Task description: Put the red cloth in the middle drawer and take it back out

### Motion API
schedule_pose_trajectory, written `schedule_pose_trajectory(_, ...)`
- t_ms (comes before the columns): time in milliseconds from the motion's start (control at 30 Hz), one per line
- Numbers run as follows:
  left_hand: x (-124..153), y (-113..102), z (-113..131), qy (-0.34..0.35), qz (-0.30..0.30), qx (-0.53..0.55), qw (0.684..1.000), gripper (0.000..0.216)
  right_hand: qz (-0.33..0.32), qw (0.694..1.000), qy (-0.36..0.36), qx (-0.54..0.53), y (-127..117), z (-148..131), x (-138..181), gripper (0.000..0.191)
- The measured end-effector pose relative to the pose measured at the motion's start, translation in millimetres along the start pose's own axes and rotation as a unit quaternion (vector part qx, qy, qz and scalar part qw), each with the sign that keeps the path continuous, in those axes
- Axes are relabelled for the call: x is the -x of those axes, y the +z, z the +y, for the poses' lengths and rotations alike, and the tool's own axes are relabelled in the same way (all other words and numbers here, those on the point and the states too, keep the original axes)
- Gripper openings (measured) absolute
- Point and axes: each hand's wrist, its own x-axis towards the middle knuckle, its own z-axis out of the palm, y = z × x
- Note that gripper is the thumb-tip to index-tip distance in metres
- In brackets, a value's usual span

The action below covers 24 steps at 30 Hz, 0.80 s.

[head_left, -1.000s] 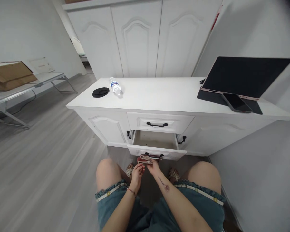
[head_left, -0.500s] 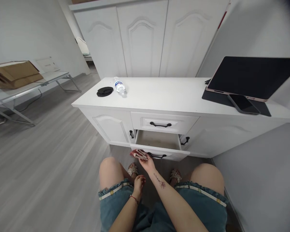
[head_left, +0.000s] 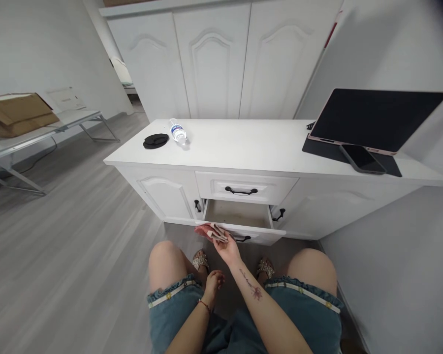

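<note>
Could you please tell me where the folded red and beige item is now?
In the head view, the folded item is below the centre, held in the right hand at the front of the open lower drawer, mostly left of its black handle.

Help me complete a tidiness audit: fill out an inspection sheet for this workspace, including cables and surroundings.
Surface: long white cabinet top.
Things in use: folded red-and-beige item, perhaps fabric, by the front of an open white drawer; contact unclear.
Clutter: clear plastic bottle with blue label, on its side; flat black roundish object; dark-screened device with pinkish edge; dark smartphone.
Hands: right hand holds the folded item; left hand loosely curled, nothing seen in it.
Cables: thin dark cable below a pale metal-legged table.
Surroundings: brown cardboard box on that table; grey wood-look floor.
</note>
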Motion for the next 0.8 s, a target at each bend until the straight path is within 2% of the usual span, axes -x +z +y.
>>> schedule_pose_trajectory(267, 9.8, 5.1, 3.4, 0.001, -0.019, -0.004, 1.0, 0.015, -0.011, 0.998, -0.054, -0.025, -0.2, -35.0, 35.9, 0.031)
schedule_pose_trajectory(533, 19.2, 16.2, 6.8, 0.013, -0.039, -0.009, 0.999, 0.01, 0.023, 0.996, -0.077, 0.048, -7.8, -78.0, 65.1, 0.031)
schedule_pose_trajectory(667, 25.1, 24.5, 17.0, 0.024, -0.068, 0.0, 0.997, 0.011, 0.05, 0.993, -0.063, 0.089, -15.6, -101.4, 76.1, 0.029)
schedule_pose_trajectory(800, 28.1, 33.3, 37.6, 0.044, -0.103, 0.018, 0.994, 0.013, 0.09, 0.989, -0.072, 0.09, -26.6, -124.9, 84.9, 0.026)
